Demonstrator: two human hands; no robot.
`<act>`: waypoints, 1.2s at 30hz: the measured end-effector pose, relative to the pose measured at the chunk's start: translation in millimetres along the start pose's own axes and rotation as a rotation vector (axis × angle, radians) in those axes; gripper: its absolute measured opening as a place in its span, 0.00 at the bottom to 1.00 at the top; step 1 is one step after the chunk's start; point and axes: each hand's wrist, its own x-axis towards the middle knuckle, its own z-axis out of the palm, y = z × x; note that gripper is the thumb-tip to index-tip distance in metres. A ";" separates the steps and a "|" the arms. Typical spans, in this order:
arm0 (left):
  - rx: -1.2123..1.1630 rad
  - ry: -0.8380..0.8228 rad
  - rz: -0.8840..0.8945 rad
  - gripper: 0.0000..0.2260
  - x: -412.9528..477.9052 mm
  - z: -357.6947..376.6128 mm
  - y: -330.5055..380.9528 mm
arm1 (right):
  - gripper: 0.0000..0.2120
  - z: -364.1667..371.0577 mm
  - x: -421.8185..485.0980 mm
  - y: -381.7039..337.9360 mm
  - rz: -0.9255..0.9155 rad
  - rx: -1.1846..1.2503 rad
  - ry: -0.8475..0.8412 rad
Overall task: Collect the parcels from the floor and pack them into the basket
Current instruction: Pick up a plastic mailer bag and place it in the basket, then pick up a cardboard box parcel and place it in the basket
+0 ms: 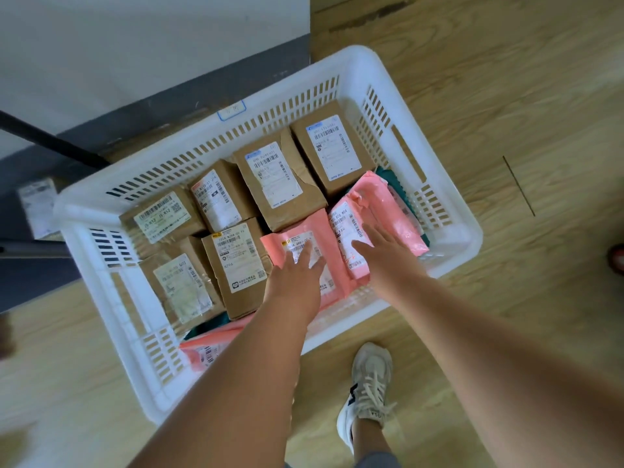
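Both hands lie flat inside a white slatted basket (452,214) on a wood floor (506,96) as a person packs parcels. The left hand (299,265), fingers straight and spread, presses on a pink mailer (275,246) by the basket's near edge. The right hand (380,246), equally flat and gripping nothing, bears down on a second pink mailer (351,211) just beside it, toward the right end. The pressing appears meant to squash the soft bags so they sit level with the stiffer load around them.

Six brown cardboard boxes (273,184), labels up, stand tight together along the far edge and across the left end, seemingly arranged to waste no room. A third pink mailer (405,224) lies against the right end wall, over something dark green (386,173) that is mostly hidden. A fourth pink mailer (202,349) pokes out at the near left corner, beneath the left forearm.

The basket looks close to full. Outside its left end, a blurred labelled packet (37,204) may be a parcel not yet collected, though it is too smeared to be sure. The person's pale sneaker (369,380) stands on the floor just beside the near edge.
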 end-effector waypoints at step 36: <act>-0.918 0.440 -0.959 0.31 -413.4 189.8 -228.4 | 0.26 -37.4 -219.6 -468.6 -0.707 -0.392 0.052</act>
